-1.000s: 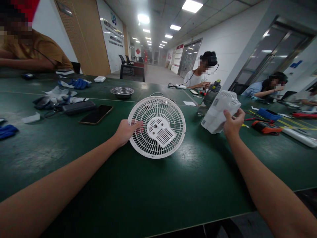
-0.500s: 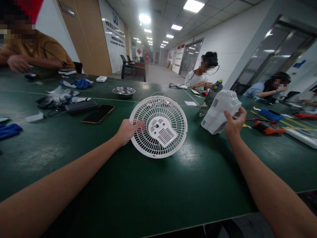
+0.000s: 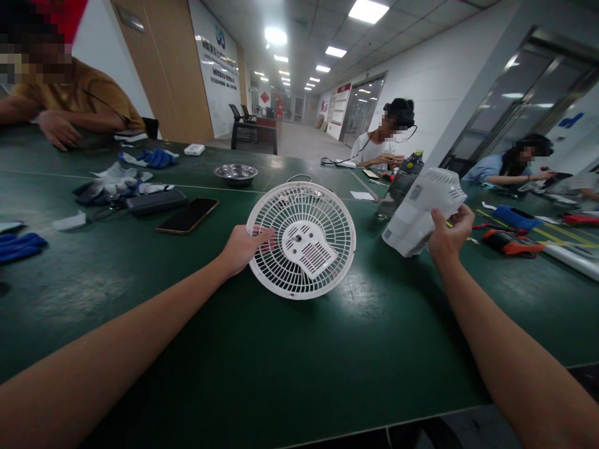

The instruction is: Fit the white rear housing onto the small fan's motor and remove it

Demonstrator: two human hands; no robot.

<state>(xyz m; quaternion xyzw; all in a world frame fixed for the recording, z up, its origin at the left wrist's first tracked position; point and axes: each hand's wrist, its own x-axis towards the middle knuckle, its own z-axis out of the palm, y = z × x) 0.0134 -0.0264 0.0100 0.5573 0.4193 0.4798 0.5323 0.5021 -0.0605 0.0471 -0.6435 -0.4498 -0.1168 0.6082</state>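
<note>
My left hand [image 3: 243,249] grips the left rim of a round white fan grille [image 3: 322,274], thumb on the near face and fingertips showing through the slots. The grille stands tilted over the table, its hub plate with vents and small holes facing me. Off to the right, my right hand [image 3: 450,234] is closed on the edge of a white plastic fan housing [image 3: 416,212] with slotted vents at its upper end. The housing is held at a slant, apart from the grille. Part of my right fingers is hidden behind it.
A steel bowl [image 3: 236,174] stands behind the grille. Leftward lie a phone [image 3: 188,216], a dark case [image 3: 156,202] and gloves [image 3: 110,184]. A bottle [image 3: 397,190] is behind the housing; a multimeter [image 3: 510,242] lies at right. Several people sit around the green table [image 3: 281,362].
The housing in my right hand has shifted slightly right and tilted further over. My left hand and the grille stay nearly the same. The person at left has moved a hand.
</note>
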